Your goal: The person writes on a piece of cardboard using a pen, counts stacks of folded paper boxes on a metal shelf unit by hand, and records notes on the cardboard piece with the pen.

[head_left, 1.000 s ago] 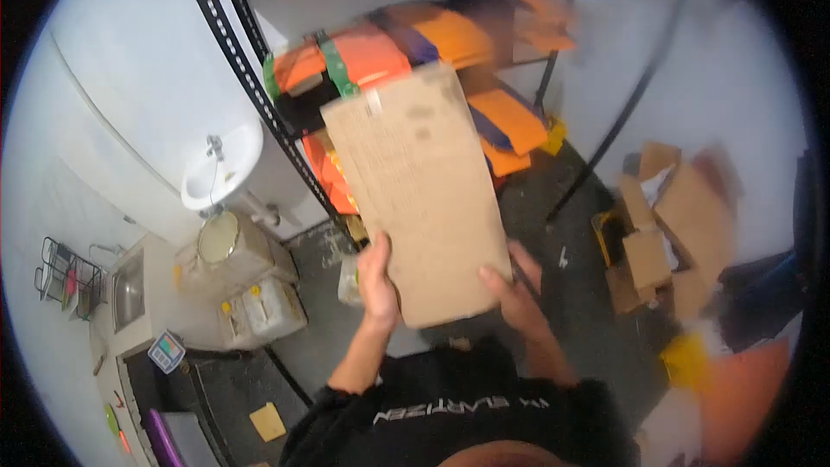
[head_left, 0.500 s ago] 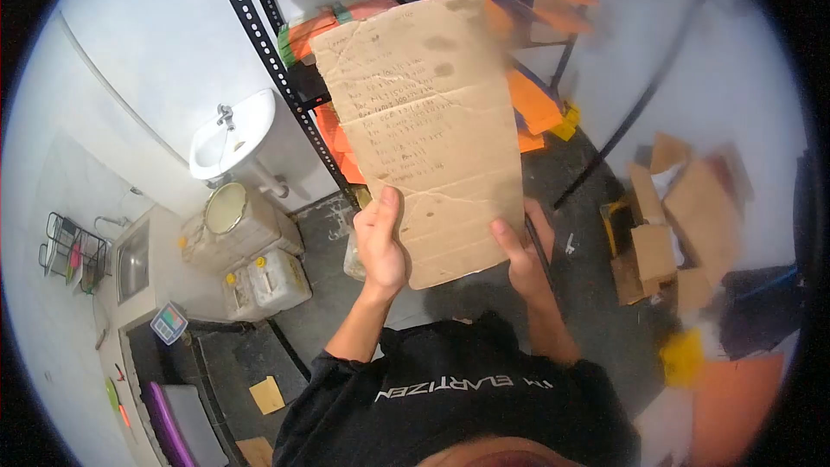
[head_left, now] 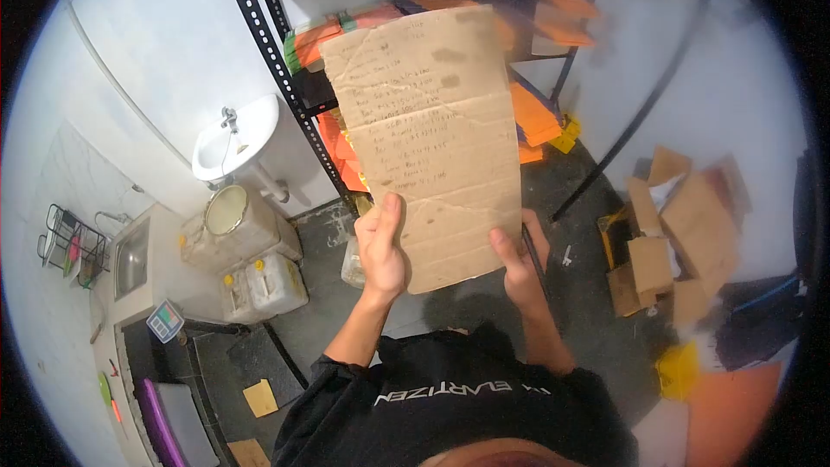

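A tall sheet of brown cardboard with handwritten lines and dark stains is held up in front of me. My left hand grips its lower left edge, thumb on the front face. At the lower right edge, my right hand pinches the sheet with its thumb in front. A thin dark stick-like item, perhaps a pen, also sits among the fingers of my right hand. Behind the sheet, stacks of orange packages lie on a black metal rack.
A white washbasin hangs on the left wall above plastic jugs. A metal sink and a small scale are at far left. Opened cardboard boxes lie on the floor at right, near a dark slanting pole.
Over the last second the cardboard has risen a little in view, and its handwriting has become visible. Both hands have kept hold of it. The view has shifted slightly.
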